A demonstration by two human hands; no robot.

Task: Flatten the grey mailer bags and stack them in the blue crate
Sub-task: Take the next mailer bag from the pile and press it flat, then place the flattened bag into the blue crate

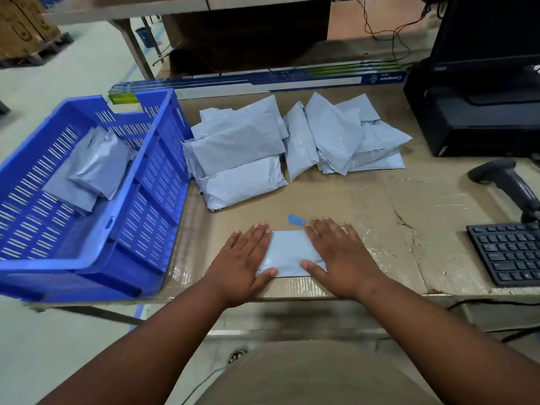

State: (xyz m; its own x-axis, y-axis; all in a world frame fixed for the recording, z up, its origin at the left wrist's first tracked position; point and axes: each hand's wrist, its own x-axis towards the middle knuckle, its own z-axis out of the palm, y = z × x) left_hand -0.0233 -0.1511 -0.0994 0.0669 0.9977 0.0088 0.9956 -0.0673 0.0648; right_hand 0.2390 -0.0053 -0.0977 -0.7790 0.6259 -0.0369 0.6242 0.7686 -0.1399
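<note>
A grey mailer bag (289, 252) lies flat on the cardboard-covered table near its front edge. My left hand (244, 258) presses palm-down on its left side and my right hand (340, 255) presses palm-down on its right side, fingers spread. The blue crate (140, 226) stands at the left of the table with two grey mailers (93, 168) lying inside it. Behind my hands sits a pile of several puffy grey mailers (242, 159), and a second pile (344, 138) lies further right.
A black keyboard (508, 252) and a barcode scanner (508, 185) sit at the right, with a black printer (473, 121) and monitor behind. Long blue boxes (263, 81) run along the back. A scrap of blue tape (296, 220) lies beyond the flat mailer.
</note>
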